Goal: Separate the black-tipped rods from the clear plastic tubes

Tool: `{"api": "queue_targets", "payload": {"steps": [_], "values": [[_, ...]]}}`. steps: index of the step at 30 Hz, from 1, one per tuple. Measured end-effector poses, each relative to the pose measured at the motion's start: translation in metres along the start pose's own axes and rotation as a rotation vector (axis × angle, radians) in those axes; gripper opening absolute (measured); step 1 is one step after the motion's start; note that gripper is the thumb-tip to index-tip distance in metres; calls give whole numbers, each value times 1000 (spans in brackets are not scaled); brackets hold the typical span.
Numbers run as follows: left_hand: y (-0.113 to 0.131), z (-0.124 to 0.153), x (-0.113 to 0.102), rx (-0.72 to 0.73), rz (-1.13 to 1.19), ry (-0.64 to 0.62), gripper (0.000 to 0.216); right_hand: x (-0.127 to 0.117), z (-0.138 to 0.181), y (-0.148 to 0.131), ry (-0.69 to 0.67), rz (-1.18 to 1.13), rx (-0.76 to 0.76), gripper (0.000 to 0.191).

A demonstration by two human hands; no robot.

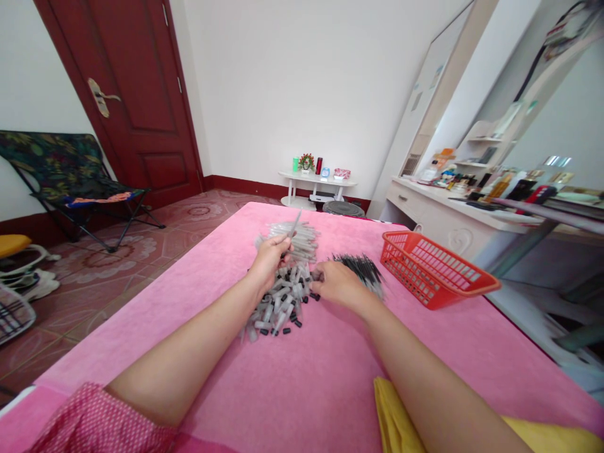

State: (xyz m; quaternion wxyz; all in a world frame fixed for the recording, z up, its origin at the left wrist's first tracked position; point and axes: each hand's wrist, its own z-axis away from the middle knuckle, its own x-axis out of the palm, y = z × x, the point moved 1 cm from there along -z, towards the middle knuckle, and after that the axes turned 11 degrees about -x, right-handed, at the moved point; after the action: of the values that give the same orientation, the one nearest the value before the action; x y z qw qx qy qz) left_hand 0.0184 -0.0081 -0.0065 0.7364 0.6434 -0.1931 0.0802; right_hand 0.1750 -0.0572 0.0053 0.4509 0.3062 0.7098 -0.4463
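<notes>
A yellow cloth (395,420) is laid nearest, at 5 o'clock from the pile of small pale and black pieces (280,305). Right-hand fingers are bunched at its edge; whether the right hand (340,283) grips a piece cannot be told. A pale tube (295,224) is pinched by the left hand (271,259), apparently to leave its tip free. Dark rods (361,269) at 2 o'clock, a red basket (427,290) at 3 and clear tubes (306,236) towards 12 are kept apart, presumably for easy picking.

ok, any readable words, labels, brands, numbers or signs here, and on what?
None legible.
Bottles on the dresser: too small and blurred to read.
Green container and dark red container on the white table: too small.
Translucent stick in the left hand, pile of small parts: no text discernible.
</notes>
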Motion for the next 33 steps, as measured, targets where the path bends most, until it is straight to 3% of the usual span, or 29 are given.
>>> {"api": "queue_targets", "payload": {"steps": [6,9,14,26,33], "values": [[5,7,5,-1,-175,-29,21,-26,-5,36,392,-618,183,20],[5,10,8,-27,-251,-50,23,-37,-3,45,469,-762,205,28],[4,10,8,-16,-308,-99,34,-42,0,54,483,-739,159,31],[4,9,7,-34,-322,-141,38,-42,-1,52,437,-676,-2,28],[4,11,7,-197,-292,-223,28,-42,-2,47,401,-670,-75,26]]}}
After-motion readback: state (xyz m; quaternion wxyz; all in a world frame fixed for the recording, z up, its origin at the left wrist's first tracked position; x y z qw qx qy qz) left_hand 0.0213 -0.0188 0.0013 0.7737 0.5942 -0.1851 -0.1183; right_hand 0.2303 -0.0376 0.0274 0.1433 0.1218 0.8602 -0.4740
